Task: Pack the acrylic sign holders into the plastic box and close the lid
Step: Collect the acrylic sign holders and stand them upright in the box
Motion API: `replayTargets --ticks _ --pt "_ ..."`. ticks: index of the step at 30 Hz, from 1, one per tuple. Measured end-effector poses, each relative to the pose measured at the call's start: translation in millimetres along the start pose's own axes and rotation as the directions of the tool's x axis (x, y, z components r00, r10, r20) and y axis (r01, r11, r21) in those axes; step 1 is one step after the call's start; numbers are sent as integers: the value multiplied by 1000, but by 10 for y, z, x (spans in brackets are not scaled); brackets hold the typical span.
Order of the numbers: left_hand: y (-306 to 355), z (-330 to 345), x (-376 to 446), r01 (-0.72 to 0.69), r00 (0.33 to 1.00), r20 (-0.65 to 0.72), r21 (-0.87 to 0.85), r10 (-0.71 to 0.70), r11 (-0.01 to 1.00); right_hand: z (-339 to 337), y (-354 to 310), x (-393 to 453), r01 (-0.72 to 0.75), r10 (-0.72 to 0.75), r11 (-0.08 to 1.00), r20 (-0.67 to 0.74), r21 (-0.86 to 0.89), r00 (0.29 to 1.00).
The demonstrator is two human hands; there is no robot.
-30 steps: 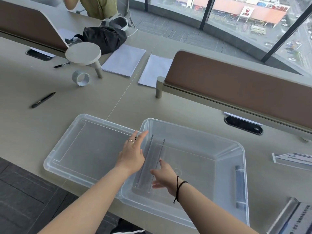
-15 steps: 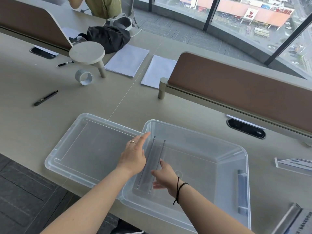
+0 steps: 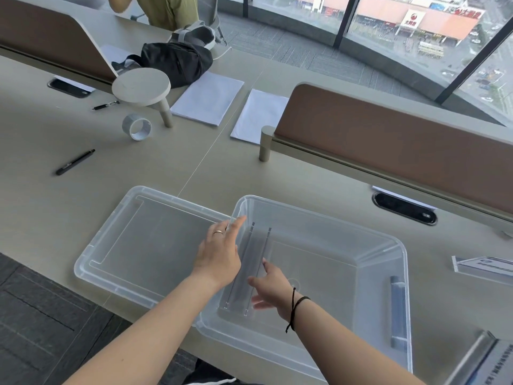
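Both hands spread-fingered — left hand (image 3: 219,255), right hand (image 3: 273,287) — flanking the upright acrylic sign holder (image 3: 251,269); released carelessly, it may topple.

Clear plastic box (image 3: 319,226) open, lid (image 3: 133,240) flat beside it, acrylic sign holder (image 3: 249,262) inside, prob. two.

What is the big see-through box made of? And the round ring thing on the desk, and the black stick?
The box looks like cloudy, slightly glossy plastic: the desk shows through its walls. The ring seems to be a roll of grey tape with a shiny edge, though that is hard to confirm. The black stick is a pen, probably matte plastic; metal is possible.
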State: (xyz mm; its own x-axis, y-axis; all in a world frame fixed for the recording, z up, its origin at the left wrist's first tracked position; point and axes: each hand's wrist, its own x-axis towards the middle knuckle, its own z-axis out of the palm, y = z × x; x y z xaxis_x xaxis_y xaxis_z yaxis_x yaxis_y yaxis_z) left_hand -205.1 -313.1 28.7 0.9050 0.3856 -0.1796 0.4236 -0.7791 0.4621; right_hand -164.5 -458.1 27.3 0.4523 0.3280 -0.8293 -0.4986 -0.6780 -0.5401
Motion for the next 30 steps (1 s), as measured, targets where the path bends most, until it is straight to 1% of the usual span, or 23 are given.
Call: replayTargets --ticks 1,2,3,7,10,12,14,17,19,21,23,24,26,27,28,30 --pt "26 3 0 -9 1000 -11 111 10 994 -10 14 0 0 0 1000 3 -9 1000" --pt "65 8 -1 -18 1000 -20 186 22 982 -33 30 -4 11 -11 1000 1 -24 1000" --pt "118 6 -4 -27 999 -29 223 35 974 -70 43 -10 31 -32 999 -12 -44 999" --pt "442 10 39 -111 988 -81 227 133 968 -393 103 -172 163 -172 982 -94 -96 980" --pt "835 58 124 -225 966 -71 251 250 941 -818 291 -415 264 -268 963 -183 -44 946" --pt "1159 119 189 -313 943 -35 250 331 917 -1147 494 -604 323 -307 946 -300 2 903" --pt "1520 230 258 -430 898 7 225 439 875 -1482 725 -792 365 -315 930 -423 41 850" --pt "2148 498 289 -588 809 111 134 578 798 -1956 1109 -1050 408 -274 908 -604 93 749" --pt "2599 683 205 -678 732 167 91 660 729 -2229 1397 -1210 412 -228 906 -709 97 668" --pt "3024 869 83 -755 650 215 72 729 652 -2465 1715 -1364 381 -161 919 -784 103 600" --pt "3420 1060 -35 -813 573 263 66 776 578 -2672 2058 -1497 315 -71 942 -843 120 534" --pt "3611 1156 -90 -832 543 294 64 787 551 -2763 2235 -1547 258 -28 959 -868 117 496" --pt "3938 1379 -175 -861 494 353 68 795 505 -2885 2546 -1610 69 49 994 -900 88 434" --pt "4082 1492 -219 -873 472 381 75 795 482 -2917 2671 -1623 -27 80 997 -903 76 422" --pt "4218 1608 -267 -885 449 410 87 794 457 -2938 2780 -1615 -92 108 993 -896 75 430" --pt "4456 1827 -365 -904 416 471 121 778 410 -2951 2930 -1569 -143 151 985 -864 93 481"
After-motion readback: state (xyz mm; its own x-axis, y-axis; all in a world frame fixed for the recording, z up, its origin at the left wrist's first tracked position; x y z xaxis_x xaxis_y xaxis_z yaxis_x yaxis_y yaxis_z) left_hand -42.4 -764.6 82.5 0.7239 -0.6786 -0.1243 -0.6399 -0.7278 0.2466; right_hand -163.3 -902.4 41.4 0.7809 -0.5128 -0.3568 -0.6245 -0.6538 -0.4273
